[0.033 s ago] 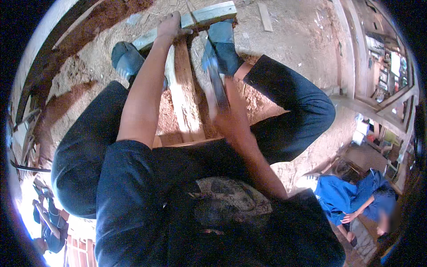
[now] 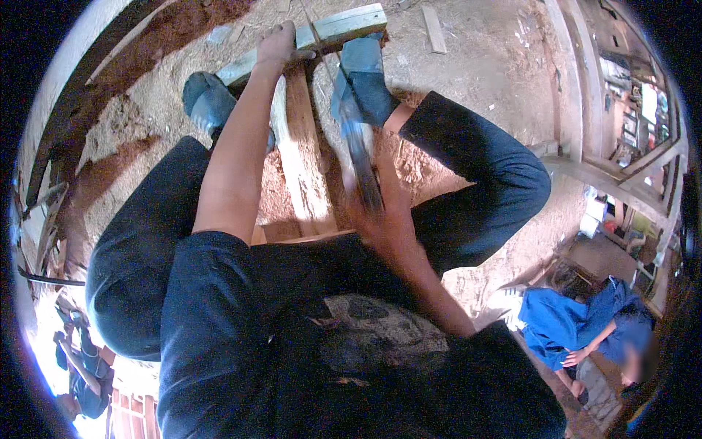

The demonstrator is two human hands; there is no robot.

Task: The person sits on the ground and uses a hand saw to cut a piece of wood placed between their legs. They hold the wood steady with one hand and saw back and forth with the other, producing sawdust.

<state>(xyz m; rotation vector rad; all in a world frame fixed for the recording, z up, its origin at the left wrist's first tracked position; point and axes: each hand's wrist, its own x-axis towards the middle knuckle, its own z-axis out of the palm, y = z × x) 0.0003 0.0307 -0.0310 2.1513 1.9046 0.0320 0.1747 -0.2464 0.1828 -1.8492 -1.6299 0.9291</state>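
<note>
A squared wooden beam (image 2: 351, 25) lies crosswise at the far side, between and beyond my feet. My left hand (image 2: 276, 45) grips its top, fingers curled over and thumb pointing toward the saw. Blurred by motion, my right hand (image 2: 384, 212) is closed around the dark handle of a handsaw (image 2: 358, 150) close to my lap. The narrow blade runs away from me and crosses the beam just right of my left hand. Beneath the beam, a rough plank (image 2: 301, 154) runs lengthwise toward my lap.
My right shoe (image 2: 363, 73) is close beside the blade and the beam; my left shoe (image 2: 208, 99) is at the beam's left end. A wood offcut (image 2: 433, 29) lies on the dirt floor. A person in blue (image 2: 563, 322) sits at the lower right, another person (image 2: 88, 366) lower left.
My right hand has drawn the handsaw a little nearer to my body. The left hand and the beam stay in place.
</note>
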